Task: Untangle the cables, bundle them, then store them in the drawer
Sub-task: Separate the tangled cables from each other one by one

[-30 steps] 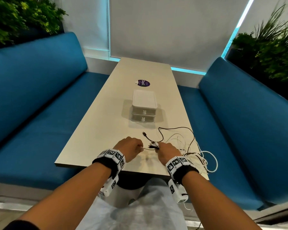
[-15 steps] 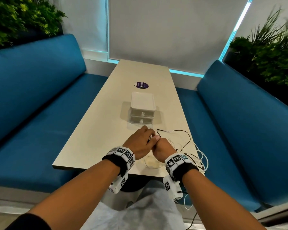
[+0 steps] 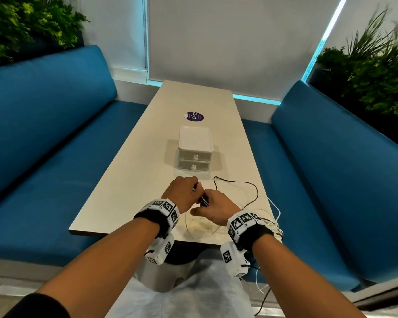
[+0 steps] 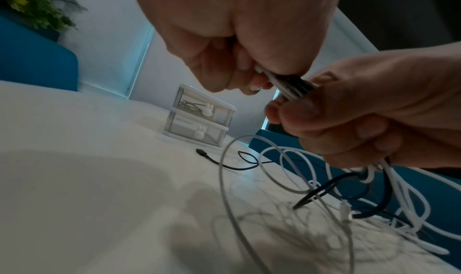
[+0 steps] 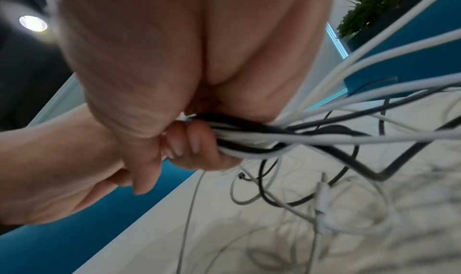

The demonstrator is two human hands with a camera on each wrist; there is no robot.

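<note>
I had both hands raised just above the near end of the table (image 3: 129, 180). My left hand (image 3: 182, 193) pinched the gathered cable ends (image 4: 286, 82), and my right hand (image 3: 216, 210) was curled around the black and white cables (image 5: 262, 138) right beside it. The loose lengths trailed to my right, off the table edge. The closed drawer unit (image 3: 194, 152) stood straight ahead, well apart, with a black cable (image 3: 237, 183) looping between.
</note>
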